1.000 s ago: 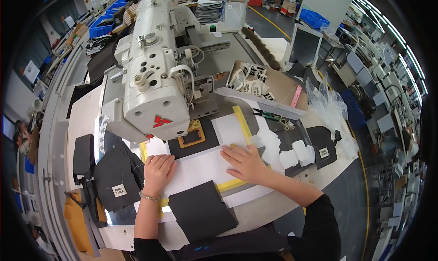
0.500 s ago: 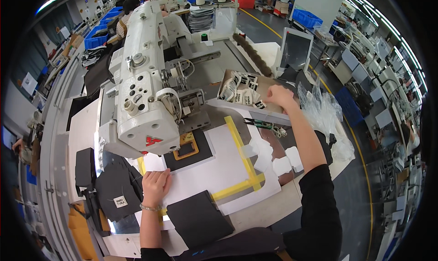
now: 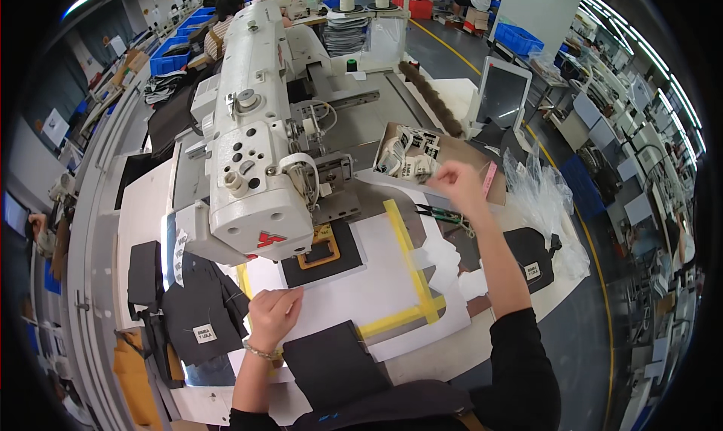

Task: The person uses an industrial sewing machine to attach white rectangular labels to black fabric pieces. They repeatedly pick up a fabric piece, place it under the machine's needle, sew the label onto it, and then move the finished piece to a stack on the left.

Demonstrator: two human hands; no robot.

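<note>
My right hand (image 3: 461, 185) hovers over the near edge of a cardboard box (image 3: 473, 154) holding many small black and white fabric labels (image 3: 416, 167). Its thumb and fingers are pinched together, and I cannot make out what is between them. My left hand (image 3: 274, 316) is loosely curled above the left part of a white sheet (image 3: 376, 269) edged with yellow tape; its fingertips are partly hidden. Just beyond it, a yellow frame (image 3: 321, 252) rests on a dark fabric piece (image 3: 348, 244) under the head of a white sewing machine (image 3: 260, 205).
Green-handled snippers (image 3: 446, 216) lie below the box. Dark fabric pieces, one bearing a label (image 3: 204, 333), are piled at left; a folded dark piece (image 3: 335, 363) lies near me. Clear plastic bags (image 3: 546, 205) and a screen (image 3: 500, 92) stand at right.
My right hand has drawn back toward me and left across the label box, its fingers now pinched. My left hand has lifted slightly off the sheet. The whole view has shifted a little.
</note>
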